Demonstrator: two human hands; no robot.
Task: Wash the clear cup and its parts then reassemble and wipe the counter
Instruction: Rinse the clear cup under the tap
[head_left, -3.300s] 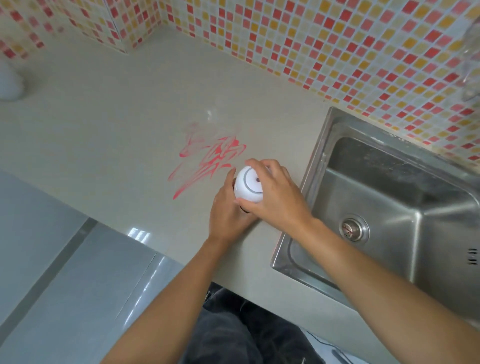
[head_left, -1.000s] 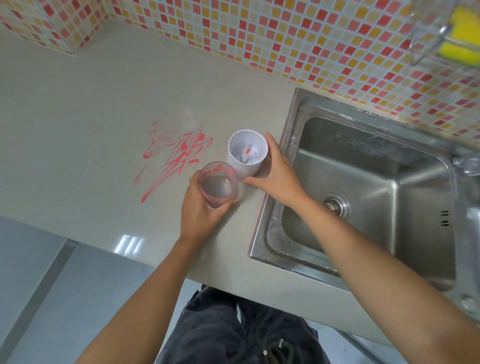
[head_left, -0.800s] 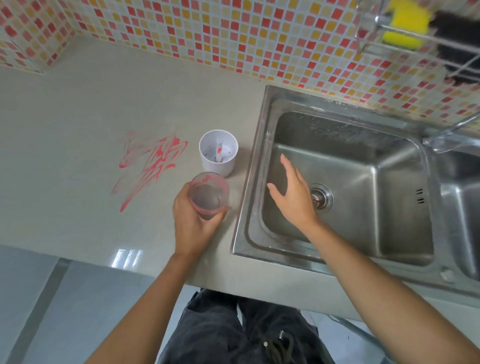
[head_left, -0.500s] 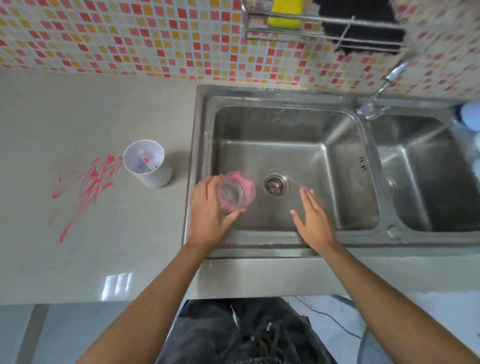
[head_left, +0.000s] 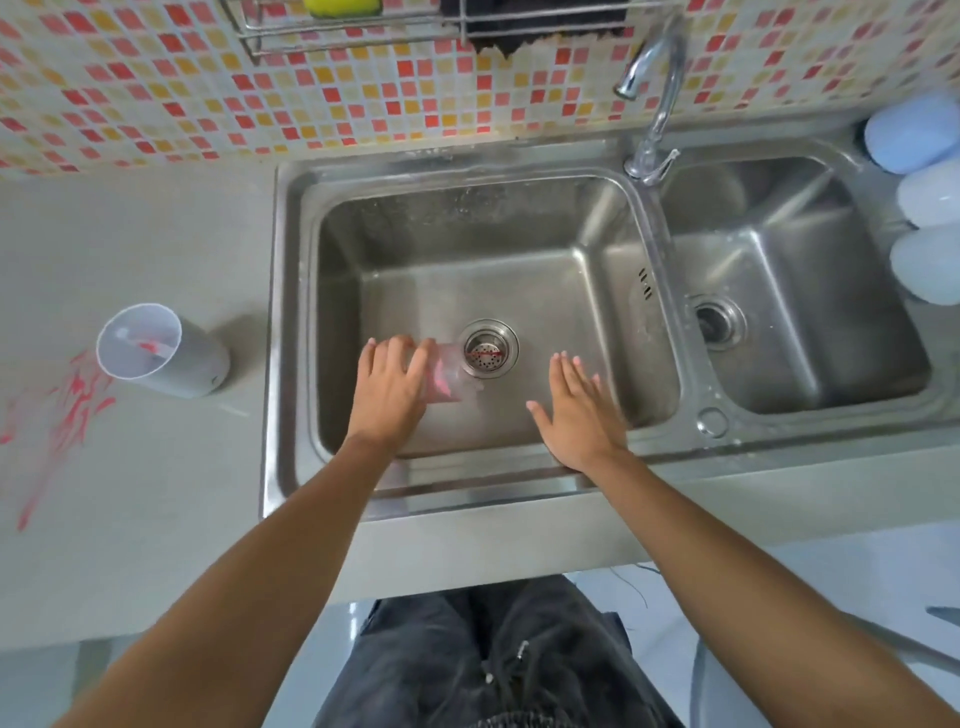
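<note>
My left hand (head_left: 390, 387) grips the clear cup (head_left: 451, 380), smeared pink inside, and holds it tipped toward the drain (head_left: 489, 346) over the left basin of the steel sink (head_left: 291, 332). My right hand (head_left: 576, 410) hovers flat and empty above the basin's front right. The white cup part (head_left: 156, 351) stands mouth up on the counter left of the sink, with red traces inside. A red smear (head_left: 57, 415) marks the counter (head_left: 156, 234) beside it.
A faucet (head_left: 655, 98) rises between the two basins. A wall rack holds a yellow sponge (head_left: 343, 6) and a black cloth (head_left: 535, 23). Pale blue rounded objects (head_left: 924, 197) sit at the far right edge.
My left hand has tipped the clear cup toward the drain inside the basin. My right hand stays open over the basin. The view shifted right, off the counter smear.
</note>
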